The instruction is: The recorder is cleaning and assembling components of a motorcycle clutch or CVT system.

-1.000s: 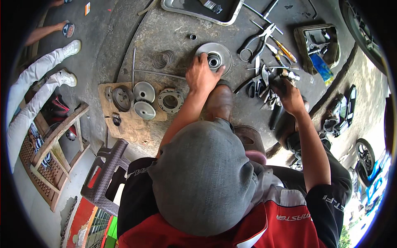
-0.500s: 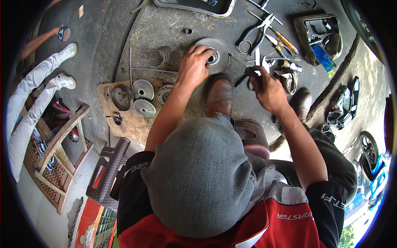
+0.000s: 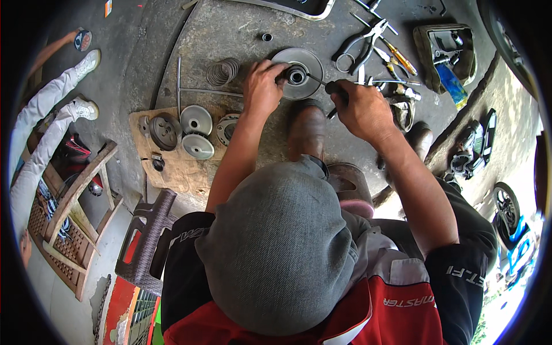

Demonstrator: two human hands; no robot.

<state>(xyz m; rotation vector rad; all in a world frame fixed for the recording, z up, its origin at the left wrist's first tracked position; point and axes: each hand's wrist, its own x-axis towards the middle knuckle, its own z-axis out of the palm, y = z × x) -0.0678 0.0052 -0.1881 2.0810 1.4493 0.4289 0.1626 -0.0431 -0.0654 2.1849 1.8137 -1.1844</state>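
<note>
A round grey metal disc [image 3: 313, 60] with a raised hub [image 3: 296, 75] lies on the ground before my boots. My left hand [image 3: 264, 87] is closed, its fingertips gripping the hub's left side. In my closed right hand [image 3: 365, 110] is a thin-shafted screwdriver [image 3: 332, 87] with a dark handle. Its shaft crosses the disc from the right, and the tip meets the hub's rim; whether it sits inside a groove is too small to tell. Left of my left hand stands a coil spring [image 3: 223, 71]. A small metal ring [image 3: 267, 37] lies beyond the disc.
Pliers [image 3: 363, 46], screwdrivers and other tools lie to the right, near a tool tray [image 3: 444, 57] of sockets. Metal pulley parts [image 3: 196, 120] rest on cardboard [image 3: 183, 167] at left. A black tray [image 3: 299, 7] is at the far edge. Another person's legs [image 3: 49, 109] show far left.
My right hand has moved left, bringing the screwdriver tip from the disc's edge to the hub. My left fingers have shifted, so more of the hub's opening shows.
</note>
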